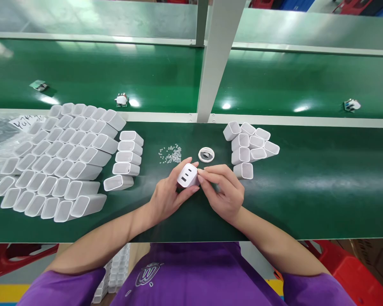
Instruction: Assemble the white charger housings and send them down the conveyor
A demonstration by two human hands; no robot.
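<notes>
My left hand (pixel 170 187) grips a white charger housing (pixel 187 175) between thumb and fingers, its face with several dark port slots turned up toward me. At the housing's right side, my right hand (pixel 224 189) has thumb and forefinger pinched together. Whatever is between those fingertips is too small to make out. Just beyond the hands lies a scatter of tiny clear pieces (pixel 172 154). Beside it sits a white ring-shaped roll (pixel 206 154), possibly tape.
Many open white housings (pixel 55 161) stand in rows at left, with a short column of housings (pixel 127 157) beside them. More housings (pixel 249 144) cluster at right. A plastic bag (pixel 3 144) lies far left. Behind a metal post (pixel 213 63), small circuit boards (pixel 121 100) rest on a green belt.
</notes>
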